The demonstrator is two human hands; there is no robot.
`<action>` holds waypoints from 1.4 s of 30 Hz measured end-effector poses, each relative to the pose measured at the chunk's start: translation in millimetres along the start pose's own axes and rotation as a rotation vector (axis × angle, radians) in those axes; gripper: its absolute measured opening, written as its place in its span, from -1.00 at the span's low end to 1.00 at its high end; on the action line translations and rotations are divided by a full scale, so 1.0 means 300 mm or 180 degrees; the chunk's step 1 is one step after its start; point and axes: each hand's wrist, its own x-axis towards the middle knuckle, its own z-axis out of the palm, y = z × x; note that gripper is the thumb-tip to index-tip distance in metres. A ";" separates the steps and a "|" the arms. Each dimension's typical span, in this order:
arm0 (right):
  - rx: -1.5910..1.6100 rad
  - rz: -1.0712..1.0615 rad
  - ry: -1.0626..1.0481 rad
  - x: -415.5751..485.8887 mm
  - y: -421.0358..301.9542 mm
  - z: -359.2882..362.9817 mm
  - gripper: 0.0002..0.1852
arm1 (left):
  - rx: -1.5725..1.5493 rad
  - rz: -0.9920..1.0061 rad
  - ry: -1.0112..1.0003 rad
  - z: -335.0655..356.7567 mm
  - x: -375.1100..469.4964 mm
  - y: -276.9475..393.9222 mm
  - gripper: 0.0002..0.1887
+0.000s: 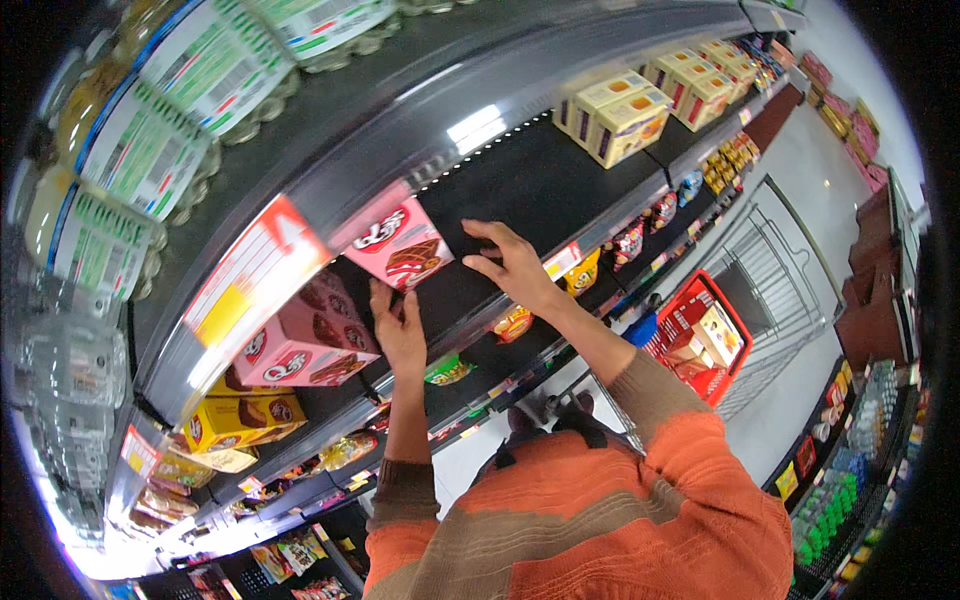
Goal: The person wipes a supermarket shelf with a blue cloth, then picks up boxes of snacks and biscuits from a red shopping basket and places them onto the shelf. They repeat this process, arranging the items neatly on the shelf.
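Observation:
A pink snack carton [405, 247] with printed pictures of chocolate-coated pieces stands on the black shelf [517, 187] before me. My left hand [397, 334] is at its near edge with fingers apart; whether the fingertips touch the carton is hard to tell. To the right of the carton, my right hand [514, 266] is spread over the shelf, holding nothing, with a gap between it and the carton. Stacked pink cartons [311, 337] of the same kind sit just left of my left hand.
Yellow cartons [244, 420] stand farther left, cream cartons [622, 116] farther right. Bagged snacks [514, 324] lie on the lower shelf. Above, a shelf edge with a price sign [255, 270] overhangs. A metal shopping cart [780, 262] and a red basket [739, 315] holding boxes stand behind me at right.

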 end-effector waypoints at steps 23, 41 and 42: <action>-0.2211 0.5197 0.1702 -1.630 0.556 -0.716 0.37 | 0.0449 0.0212 -0.2194 0.279 -0.528 0.231 -0.80; -0.2760 0.2669 0.0990 -1.030 -0.057 -1.040 -0.22 | -0.0073 -0.0448 -0.2735 0.316 -0.559 0.270 -0.60; -0.2528 0.2405 0.0858 -0.954 -0.128 -1.039 -0.22 | -0.0118 -0.0592 -0.2829 0.320 -0.557 0.280 -0.54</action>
